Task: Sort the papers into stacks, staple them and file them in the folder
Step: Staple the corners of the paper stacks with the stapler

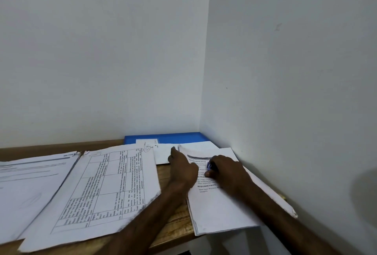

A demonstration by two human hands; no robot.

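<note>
Papers lie in three groups across the wooden desk (175,220): a left stack (30,183) of printed text, a middle stack (106,189) topped by a ruled table sheet with a worn, darkened lower edge, and a right stack (220,210) beside the side wall, overhanging the near edge of the desk. Both hands are on the right stack. The left hand (182,168) lies with fingers stretched forward along the stack's upper left edge, apparently pressing the sheets flat and squared so that they do not slip; whether its thumb catches the corner cannot be told. The right hand (226,170) is curled round a small blue object, judged to be the blue stapler (210,166), held low over the upper part of the top page, which suggests the stapling step is in hand for this stack. That top page carries a dark header band and bold headings; the sheets below it fan slightly at the near edge, and one corner by the wall is ragged. The blue folder (179,138) lies flat in the far corner, closed as far as can be seen, with a loose white sheet (163,155) overlapping its front edge. Filing appears not yet begun.
</note>
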